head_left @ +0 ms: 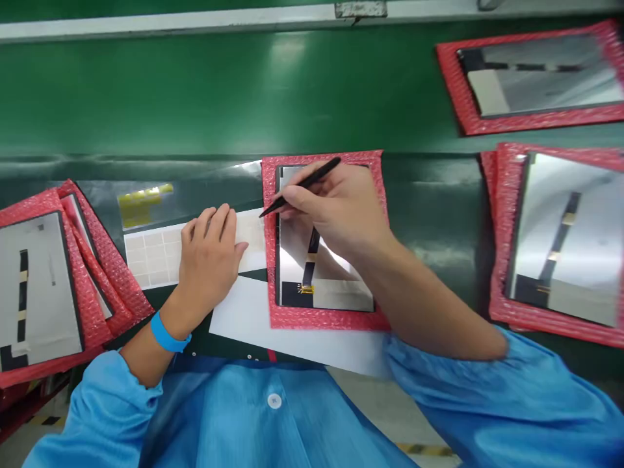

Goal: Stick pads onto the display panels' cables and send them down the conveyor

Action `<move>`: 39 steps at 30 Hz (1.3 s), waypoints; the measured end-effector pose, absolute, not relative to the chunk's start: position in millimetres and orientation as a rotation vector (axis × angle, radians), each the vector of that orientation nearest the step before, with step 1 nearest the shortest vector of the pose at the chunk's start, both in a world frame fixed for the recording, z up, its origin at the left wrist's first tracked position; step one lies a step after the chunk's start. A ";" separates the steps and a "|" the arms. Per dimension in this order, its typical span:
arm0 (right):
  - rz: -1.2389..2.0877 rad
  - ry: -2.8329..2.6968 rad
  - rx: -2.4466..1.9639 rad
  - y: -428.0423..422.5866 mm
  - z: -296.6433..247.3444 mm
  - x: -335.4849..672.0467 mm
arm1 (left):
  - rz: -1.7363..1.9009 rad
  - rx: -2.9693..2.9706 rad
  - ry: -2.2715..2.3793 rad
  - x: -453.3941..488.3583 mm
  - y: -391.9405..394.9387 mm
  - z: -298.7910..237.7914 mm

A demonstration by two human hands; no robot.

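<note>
My left hand (209, 250) lies flat, fingers stretched out, on a white sheet of pale square stickers (155, 252). Pinched in my right hand (348, 205) are slim black tweezers (312, 181), their pointed tip over the right end of that sheet. Beneath my right hand is a display panel (341, 266) with a silvery back, lying on a red bubble-wrap bag (316, 318). A dark flex cable (310, 260) with a gold end runs along the panel's back. My right hand and forearm hide part of the panel's upper right.
Panels on red bubble wrap lie at left (39, 286) and right (565, 240); another panel (546, 71) sits at the upper right. Yellow tape pieces (143, 205) lie beyond the sticker sheet. White paper (244, 305) is partly under the middle bag. The green worktop (219, 97) extends away.
</note>
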State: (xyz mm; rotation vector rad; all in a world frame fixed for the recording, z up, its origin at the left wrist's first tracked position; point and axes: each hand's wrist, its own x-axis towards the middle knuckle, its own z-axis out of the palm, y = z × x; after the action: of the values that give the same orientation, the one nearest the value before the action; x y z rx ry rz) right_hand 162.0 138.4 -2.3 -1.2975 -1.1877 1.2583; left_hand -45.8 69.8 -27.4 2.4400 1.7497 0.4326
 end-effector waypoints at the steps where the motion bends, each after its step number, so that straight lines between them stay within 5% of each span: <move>1: 1.284 -1.209 -1.299 146.6 -7.5 158.7 | 0.436 2.444 1.744 -45.2 70.2 -29.7; 27: 1.469 -1.380 -1.565 184.4 0.0 162.6 | 0.467 2.422 1.718 -38.2 67.0 -30.3; 39: 1.335 -1.182 -1.260 150.1 11.2 193.6 | 0.537 2.381 1.700 -41.9 72.6 -33.6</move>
State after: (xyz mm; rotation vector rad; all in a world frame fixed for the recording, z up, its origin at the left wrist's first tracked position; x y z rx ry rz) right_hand 193.6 150.1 11.2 -1.2604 -1.1821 1.3349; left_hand -41.9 72.6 -33.6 2.3808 1.7003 0.5366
